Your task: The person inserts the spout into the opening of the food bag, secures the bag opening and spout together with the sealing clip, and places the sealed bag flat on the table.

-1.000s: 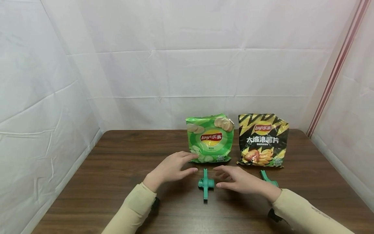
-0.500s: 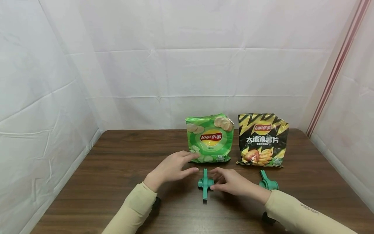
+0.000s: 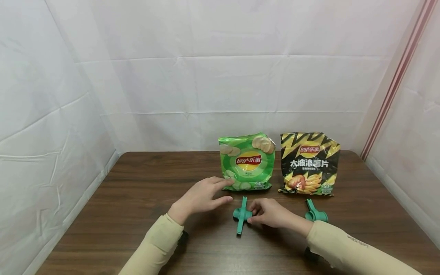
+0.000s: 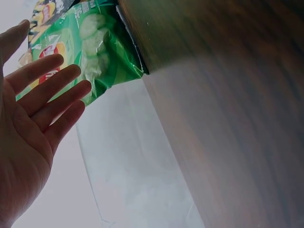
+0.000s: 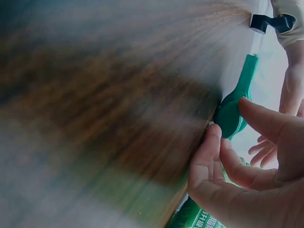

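My right hand (image 3: 271, 214) pinches the round end of a green bag clip with a pouring spout (image 3: 240, 226), which lies on the dark wooden table. In the right wrist view, thumb and fingers close on the spout of that bag clip (image 5: 229, 121), its narrow bar sticking out beyond them. My left hand (image 3: 201, 196) is held open with spread fingers, left of the clip and overlapping the lower left corner of a green Lay's chip bag (image 3: 247, 164). From the left wrist, the left hand's palm (image 4: 23, 137) shows nothing in it.
To the right of the green bag stands a black and yellow chip bag (image 3: 309, 162). A second green bag clip (image 3: 316, 216) lies in front of it, beyond my right wrist. White cloth (image 3: 206, 84) hangs behind and beside the table (image 3: 148, 183).
My right hand has moved left to the near clip and taken hold of its spout. The clip has turned slightly, its bar now slanting. The left hand has stayed put.
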`<state>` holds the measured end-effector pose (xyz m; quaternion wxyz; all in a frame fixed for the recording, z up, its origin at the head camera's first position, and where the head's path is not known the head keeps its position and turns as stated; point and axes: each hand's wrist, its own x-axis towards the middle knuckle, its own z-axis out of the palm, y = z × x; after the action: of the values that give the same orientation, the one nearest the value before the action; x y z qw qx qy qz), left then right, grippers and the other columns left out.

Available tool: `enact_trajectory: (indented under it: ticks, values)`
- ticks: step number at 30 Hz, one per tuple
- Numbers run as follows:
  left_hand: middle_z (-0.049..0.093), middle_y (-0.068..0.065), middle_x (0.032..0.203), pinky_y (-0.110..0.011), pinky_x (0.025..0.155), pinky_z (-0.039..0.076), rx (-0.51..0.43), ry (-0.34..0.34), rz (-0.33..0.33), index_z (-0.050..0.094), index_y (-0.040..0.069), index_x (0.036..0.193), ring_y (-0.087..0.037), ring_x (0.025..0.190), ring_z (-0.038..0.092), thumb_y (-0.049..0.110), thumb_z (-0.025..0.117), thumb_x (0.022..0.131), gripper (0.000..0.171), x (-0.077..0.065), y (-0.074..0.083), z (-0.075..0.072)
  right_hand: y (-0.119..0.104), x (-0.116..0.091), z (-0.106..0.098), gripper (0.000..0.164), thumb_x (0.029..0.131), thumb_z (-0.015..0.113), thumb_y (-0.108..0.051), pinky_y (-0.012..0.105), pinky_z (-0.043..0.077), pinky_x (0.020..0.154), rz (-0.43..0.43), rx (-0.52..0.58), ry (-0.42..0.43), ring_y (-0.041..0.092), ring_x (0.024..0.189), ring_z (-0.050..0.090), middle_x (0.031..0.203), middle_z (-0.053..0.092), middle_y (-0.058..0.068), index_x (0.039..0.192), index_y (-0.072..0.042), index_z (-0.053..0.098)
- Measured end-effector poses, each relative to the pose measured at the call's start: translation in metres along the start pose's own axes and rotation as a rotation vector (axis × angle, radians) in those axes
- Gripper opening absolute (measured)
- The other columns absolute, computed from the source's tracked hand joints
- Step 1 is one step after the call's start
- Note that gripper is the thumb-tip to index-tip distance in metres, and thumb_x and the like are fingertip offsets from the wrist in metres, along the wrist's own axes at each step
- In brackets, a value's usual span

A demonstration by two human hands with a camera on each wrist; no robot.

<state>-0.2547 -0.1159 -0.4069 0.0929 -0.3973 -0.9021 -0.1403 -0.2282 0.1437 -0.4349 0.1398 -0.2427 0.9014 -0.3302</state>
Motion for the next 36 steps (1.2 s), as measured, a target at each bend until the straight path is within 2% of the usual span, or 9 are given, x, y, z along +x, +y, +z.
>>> enact_trajectory:
  ticks: [7,16,18,25,27,33,36]
  values:
    - [0.058,0.002,0.132,-0.035,0.099,0.045,-0.005,-0.005,-0.01,0.051,0.019,0.137,-0.015,0.12,0.055,0.054,0.049,0.094,0.055,-0.001,0.001,-0.002,0.0,0.001,0.001,0.026,0.081,0.076,-0.026,0.024,0.048,0.069,-0.009,0.006,-0.009,0.011,0.082,0.06,0.087,0.064,-0.002,0.096,-0.01,0.063]
    - [0.058,0.001,0.132,-0.036,0.099,0.045,-0.007,-0.018,-0.023,0.051,0.02,0.137,-0.016,0.12,0.055,0.053,0.049,0.094,0.054,0.0,0.002,-0.004,-0.001,-0.001,-0.002,0.027,0.083,0.074,-0.023,0.027,0.051,0.073,0.004,0.083,-0.053,0.013,0.085,0.062,0.091,0.065,0.002,0.099,-0.007,0.061]
    - [0.058,0.001,0.131,-0.036,0.099,0.045,-0.003,-0.013,-0.019,0.051,0.02,0.137,-0.016,0.12,0.055,0.053,0.049,0.094,0.054,0.0,0.002,-0.004,-0.001,-0.001,-0.003,0.028,0.083,0.074,-0.022,0.028,0.051,0.072,0.021,0.126,-0.065,0.013,0.085,0.062,0.091,0.064,0.002,0.1,-0.006,0.06]
    - [0.061,0.001,0.128,-0.035,0.097,0.046,0.005,0.015,0.008,0.053,0.019,0.136,-0.015,0.117,0.057,0.054,0.048,0.094,0.054,0.003,0.002,-0.005,0.0,-0.004,-0.007,0.03,0.084,0.071,-0.012,0.033,0.056,0.071,0.081,0.398,-0.143,0.014,0.078,0.063,0.091,0.061,0.008,0.106,0.002,0.055]
    - [0.061,0.001,0.128,-0.035,0.097,0.046,0.003,0.019,0.011,0.053,0.019,0.136,-0.014,0.117,0.057,0.054,0.048,0.094,0.054,0.003,0.002,-0.005,-0.001,-0.004,-0.008,0.031,0.084,0.071,-0.012,0.032,0.055,0.072,0.075,0.415,-0.137,0.014,0.08,0.063,0.092,0.062,0.009,0.106,0.003,0.055]
    - [0.06,0.001,0.129,-0.035,0.097,0.047,-0.013,0.024,0.014,0.054,0.017,0.135,-0.015,0.117,0.057,0.052,0.05,0.094,0.054,0.003,0.002,-0.007,-0.002,-0.005,-0.013,0.031,0.083,0.073,-0.015,0.028,0.051,0.071,0.054,0.375,-0.075,0.014,0.085,0.06,0.094,0.064,0.007,0.106,0.001,0.059]
    - [0.06,0.001,0.129,-0.036,0.097,0.046,-0.026,0.025,0.012,0.054,0.016,0.135,-0.016,0.117,0.057,0.051,0.051,0.094,0.053,0.003,0.003,-0.008,-0.001,-0.006,-0.015,0.033,0.084,0.072,-0.014,0.03,0.053,0.073,0.061,0.423,-0.064,0.013,0.085,0.061,0.096,0.064,0.009,0.108,0.003,0.059]
